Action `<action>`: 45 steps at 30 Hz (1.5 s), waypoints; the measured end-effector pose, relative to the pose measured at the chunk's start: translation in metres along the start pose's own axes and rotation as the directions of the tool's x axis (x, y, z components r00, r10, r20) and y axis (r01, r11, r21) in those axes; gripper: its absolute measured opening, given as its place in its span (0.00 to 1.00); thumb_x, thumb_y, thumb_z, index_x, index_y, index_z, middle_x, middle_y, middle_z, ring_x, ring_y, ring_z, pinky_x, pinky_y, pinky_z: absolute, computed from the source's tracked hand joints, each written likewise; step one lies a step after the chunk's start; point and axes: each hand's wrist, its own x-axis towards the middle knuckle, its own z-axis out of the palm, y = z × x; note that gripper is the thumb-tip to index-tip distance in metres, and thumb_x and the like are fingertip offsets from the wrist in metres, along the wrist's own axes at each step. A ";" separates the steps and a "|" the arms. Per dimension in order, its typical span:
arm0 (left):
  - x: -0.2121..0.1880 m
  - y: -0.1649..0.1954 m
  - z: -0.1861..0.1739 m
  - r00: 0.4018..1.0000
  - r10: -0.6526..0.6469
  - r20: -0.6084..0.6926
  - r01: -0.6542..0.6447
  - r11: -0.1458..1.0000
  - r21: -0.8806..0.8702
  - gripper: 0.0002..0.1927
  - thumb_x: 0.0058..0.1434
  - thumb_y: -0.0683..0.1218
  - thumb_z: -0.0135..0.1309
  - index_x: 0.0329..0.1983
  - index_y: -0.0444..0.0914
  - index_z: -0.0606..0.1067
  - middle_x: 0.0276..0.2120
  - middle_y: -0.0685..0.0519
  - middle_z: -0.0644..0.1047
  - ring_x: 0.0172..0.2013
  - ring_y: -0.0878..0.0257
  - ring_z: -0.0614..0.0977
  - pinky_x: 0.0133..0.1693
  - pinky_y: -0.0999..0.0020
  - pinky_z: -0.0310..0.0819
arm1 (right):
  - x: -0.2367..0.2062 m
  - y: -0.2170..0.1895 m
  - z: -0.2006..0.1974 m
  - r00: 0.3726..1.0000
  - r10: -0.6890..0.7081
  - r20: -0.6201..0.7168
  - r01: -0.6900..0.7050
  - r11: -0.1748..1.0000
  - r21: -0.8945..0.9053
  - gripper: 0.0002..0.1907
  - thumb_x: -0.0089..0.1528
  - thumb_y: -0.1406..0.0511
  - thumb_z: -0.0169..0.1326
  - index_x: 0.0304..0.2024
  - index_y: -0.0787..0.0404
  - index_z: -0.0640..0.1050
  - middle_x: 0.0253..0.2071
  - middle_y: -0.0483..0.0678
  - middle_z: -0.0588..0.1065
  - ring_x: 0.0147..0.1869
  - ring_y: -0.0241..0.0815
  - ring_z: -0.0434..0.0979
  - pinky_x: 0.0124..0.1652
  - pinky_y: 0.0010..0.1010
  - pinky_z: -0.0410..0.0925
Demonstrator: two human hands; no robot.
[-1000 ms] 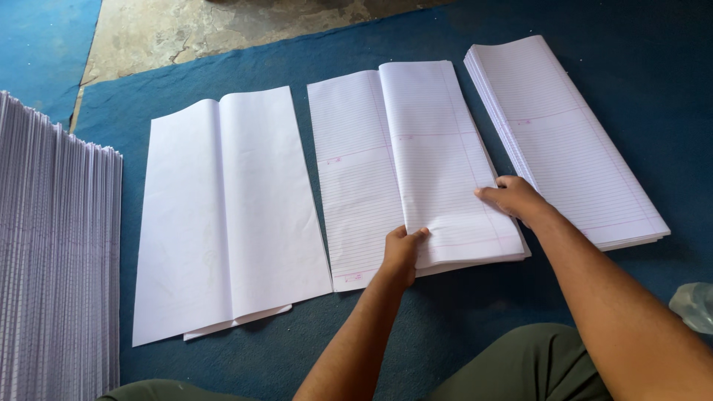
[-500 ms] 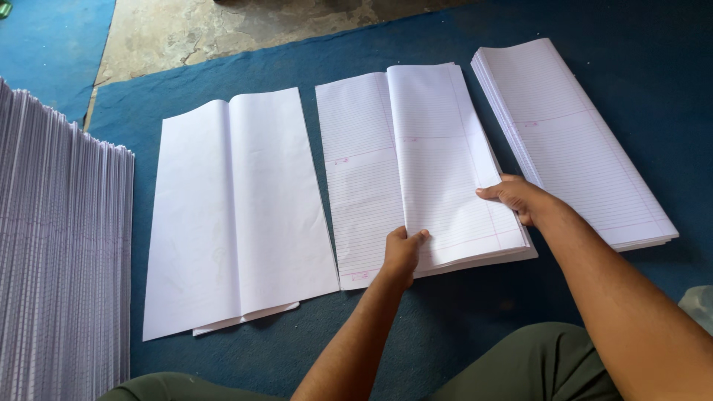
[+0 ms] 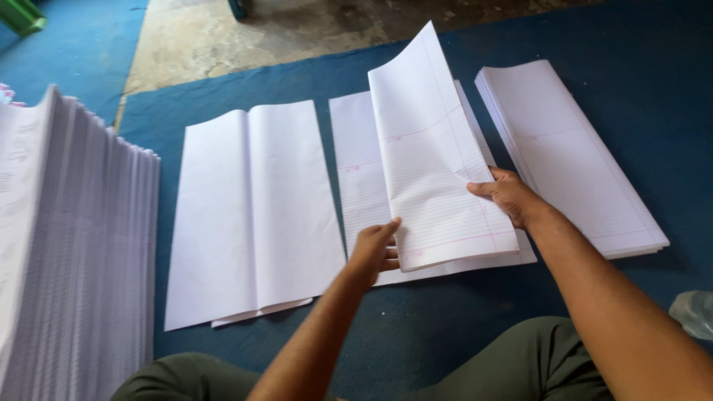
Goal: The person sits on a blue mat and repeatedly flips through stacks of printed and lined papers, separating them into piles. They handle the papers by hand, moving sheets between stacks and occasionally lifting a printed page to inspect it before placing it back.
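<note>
A long folded sheet of lined white paper (image 3: 438,156) is lifted at an angle above the middle stack of lined sheets (image 3: 356,186). My left hand (image 3: 375,249) grips its near left corner. My right hand (image 3: 509,194) pinches its right edge. The sheet's far end curls upward. To the left lies an open folded set of plain white sheets (image 3: 252,215), flat on the blue mat (image 3: 445,327). At the right sits a thick stack of lined sheets (image 3: 572,156).
A tall pile of white paper edges (image 3: 67,252) fills the left side. Bare concrete floor (image 3: 245,37) shows beyond the mat. A crumpled clear plastic bag (image 3: 694,312) lies at the right edge. My green-trousered knees (image 3: 535,364) are at the bottom.
The top lined sheet, flat on the middle stack before, is now raised off it in both hands with its far end up. The view has shifted slightly.
</note>
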 end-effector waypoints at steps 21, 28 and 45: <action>-0.070 0.057 -0.252 0.853 0.140 -0.502 0.311 0.635 0.707 0.18 0.63 0.52 0.55 0.49 0.35 0.77 0.40 0.43 0.82 0.37 0.56 0.87 0.34 0.61 0.84 | 0.024 0.032 0.028 0.999 0.012 0.041 -0.009 0.996 -0.087 0.26 0.62 0.66 0.52 0.62 0.67 0.70 0.51 0.65 0.76 0.54 0.51 0.80 0.51 0.36 0.75; -0.086 0.052 -0.278 0.699 0.098 -0.709 0.538 0.581 0.610 0.14 0.64 0.52 0.56 0.46 0.40 0.81 0.39 0.46 0.85 0.38 0.55 0.86 0.42 0.57 0.82 | 0.024 0.045 0.028 0.994 0.102 0.029 -0.099 0.991 -0.095 0.26 0.62 0.65 0.52 0.63 0.66 0.69 0.53 0.64 0.76 0.57 0.51 0.78 0.51 0.38 0.75; -0.072 0.030 -0.272 0.656 0.085 -0.750 0.655 0.431 0.621 0.26 0.55 0.54 0.68 0.50 0.34 0.78 0.50 0.40 0.79 0.52 0.47 0.81 0.50 0.54 0.79 | 0.020 0.072 0.016 0.979 0.197 -0.050 -0.203 0.958 -0.202 0.31 0.61 0.62 0.53 0.66 0.63 0.66 0.54 0.67 0.75 0.53 0.54 0.80 0.46 0.40 0.77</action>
